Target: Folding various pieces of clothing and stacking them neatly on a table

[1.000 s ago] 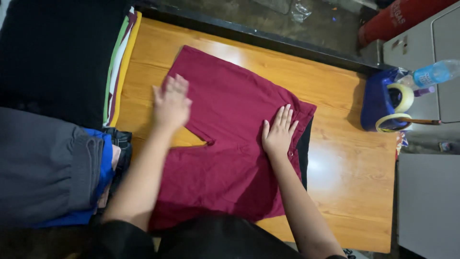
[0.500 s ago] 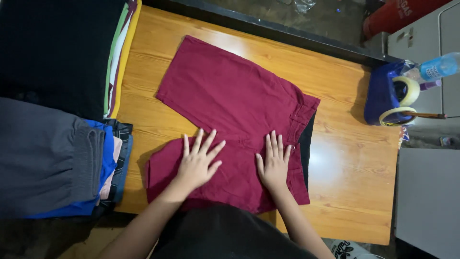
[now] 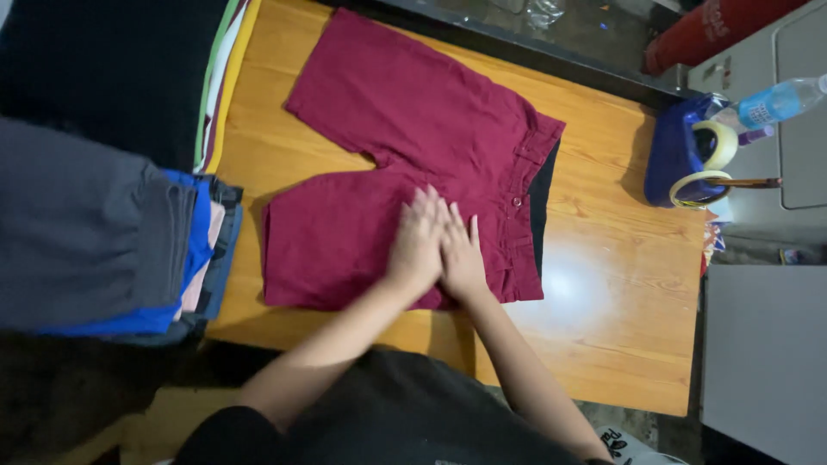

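Observation:
A pair of maroon shorts (image 3: pixel 405 138) lies spread flat on a wooden table (image 3: pixel 603 319), waistband to the right, legs to the left. My left hand (image 3: pixel 416 241) and my right hand (image 3: pixel 463 252) lie side by side, fingers together, palms down on the near leg of the shorts close to the waistband. Both hands press flat on the cloth and grip nothing.
Stacks of folded clothes (image 3: pixel 129 250) in grey, blue and other colours sit at the table's left edge. A blue holder with tape rolls (image 3: pixel 693 155) and a plastic bottle (image 3: pixel 771 103) stand at the right. A red cylinder (image 3: pixel 715 30) lies at the back right.
Both hands slid from apart on the shorts toward each other and now touch on the near leg. The view has shifted, so the whole of the shorts shows.

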